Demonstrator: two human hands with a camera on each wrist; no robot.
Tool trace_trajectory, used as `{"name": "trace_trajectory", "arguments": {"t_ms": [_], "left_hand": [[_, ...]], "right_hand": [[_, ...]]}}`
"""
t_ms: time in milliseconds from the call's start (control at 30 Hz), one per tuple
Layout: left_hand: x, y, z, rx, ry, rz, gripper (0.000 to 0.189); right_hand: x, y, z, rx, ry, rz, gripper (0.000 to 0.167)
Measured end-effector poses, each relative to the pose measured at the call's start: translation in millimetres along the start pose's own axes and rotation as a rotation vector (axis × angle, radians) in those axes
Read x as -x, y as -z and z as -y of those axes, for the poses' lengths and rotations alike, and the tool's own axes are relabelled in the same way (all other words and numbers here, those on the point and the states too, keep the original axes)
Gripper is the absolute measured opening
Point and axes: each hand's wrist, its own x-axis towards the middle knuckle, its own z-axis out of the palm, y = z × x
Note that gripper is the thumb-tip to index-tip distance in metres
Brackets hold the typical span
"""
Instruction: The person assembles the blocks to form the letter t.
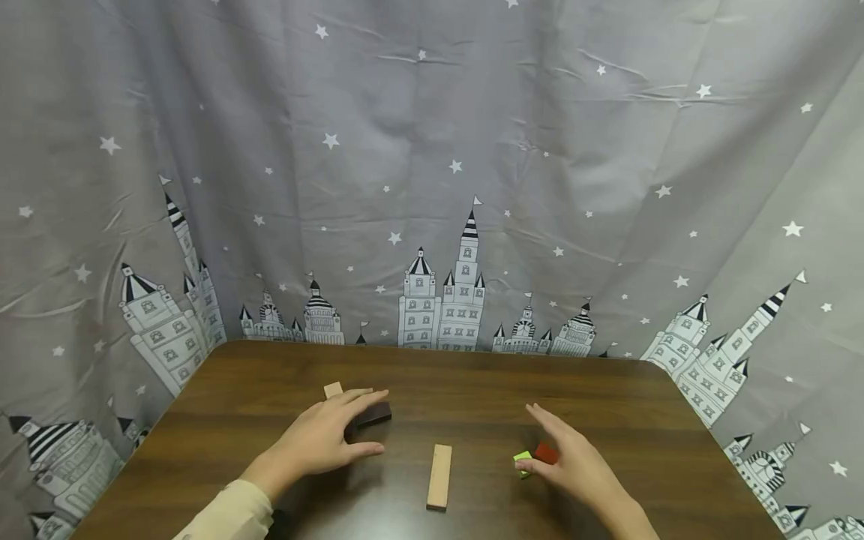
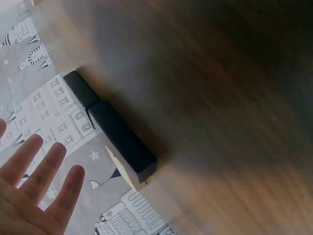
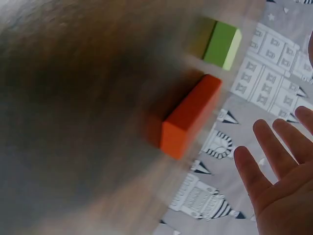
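Note:
My left hand [image 1: 317,439] is spread above the left part of the table, its fingers extended and holding nothing. Partly covered by it in the head view are a dark block [image 1: 375,415] and a pale wooden block [image 1: 333,389]. The left wrist view shows a long black block [image 2: 122,139] end to end with a smaller black block [image 2: 81,88]. On the other side, my right hand [image 1: 574,459] hovers with fingers apart beside a red block [image 1: 546,452] and a small green block [image 1: 523,459]. Between the hands lies a long light wooden block [image 1: 439,474].
The brown wooden table [image 1: 472,382] has rounded far corners. Right behind it hangs a grey curtain [image 1: 378,97] printed with white stars and castles.

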Motion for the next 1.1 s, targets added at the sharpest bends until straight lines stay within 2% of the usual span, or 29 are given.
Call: {"name": "trace_trajectory", "arguments": {"t_ms": [233,400,533,833,1100], "left_hand": [[6.0,1.2,8.2,0.021,0.039,-0.021,0.074],[11.6,2.0,16.0,0.025,0.063,-0.026,0.074],[16.7,0.8,23.8,0.034,0.106,-0.023,0.071],[23.7,-3.7,38.7,0.078,0.175,-0.056,0.053],[22.2,-5.2,44.6,0.219,0.208,-0.031,0.045]], "right_hand": [[4.9,-6.1,-15.6,-0.133,-0.101,-0.025,0.072],[10.8,-7.3,-25.1,-0.181,-0.150,-0.053,0.065],[16.9,-8.4,-31.5,-0.207,-0.206,-0.059,0.061],[18.9,-8.6,-36.0,-0.246,-0.368,0.010,0.041],[16.5,-5.9,-33.5,-0.212,-0.443,0.055,0.036]]}}
